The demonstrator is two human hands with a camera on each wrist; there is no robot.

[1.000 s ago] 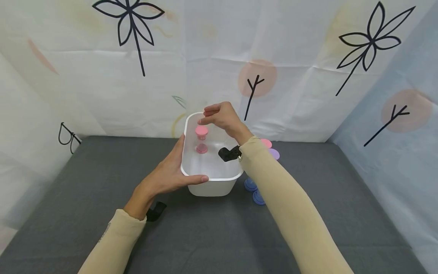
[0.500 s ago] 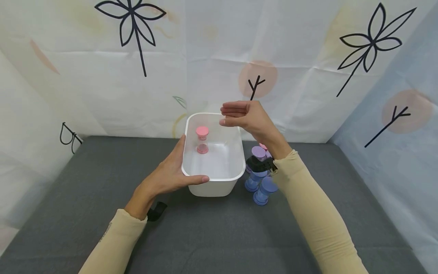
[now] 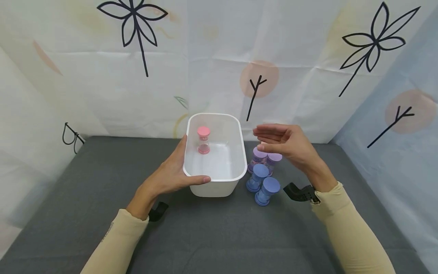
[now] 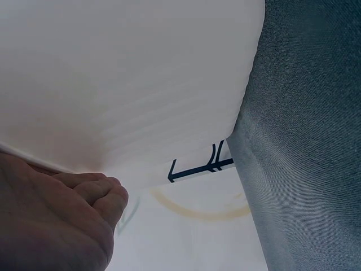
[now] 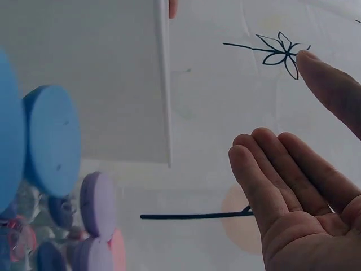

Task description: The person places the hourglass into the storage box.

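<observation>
A white plastic tub (image 3: pixel 216 167) stands on the dark cloth, with one pink sand timer (image 3: pixel 203 140) upright inside it. My left hand (image 3: pixel 167 169) holds the tub's near left corner, thumb lying along the front rim and fingers against the outer side wall. In the left wrist view, those fingers (image 4: pixel 96 192) lie right under the rim. My right hand (image 3: pixel 291 146) hovers over the group of timers right of the tub, fingers extended and holding nothing. Two blue sand timers (image 3: pixel 265 192) stand at the group's front. Behind them are purple sand timers (image 3: pixel 259 155).
Dark grey cloth (image 3: pixel 219 236) covers the table. A white printed backdrop (image 3: pixel 212 57) rises behind it, with a pale blue side panel (image 3: pixel 393 152) at the right. Part of a pink timer lid (image 5: pixel 117 251) shows behind the purple ones in the right wrist view.
My right hand has moved from above the tub to the right and down, over the timers, bringing the blue and purple ones into view. My left hand stays on the tub.
</observation>
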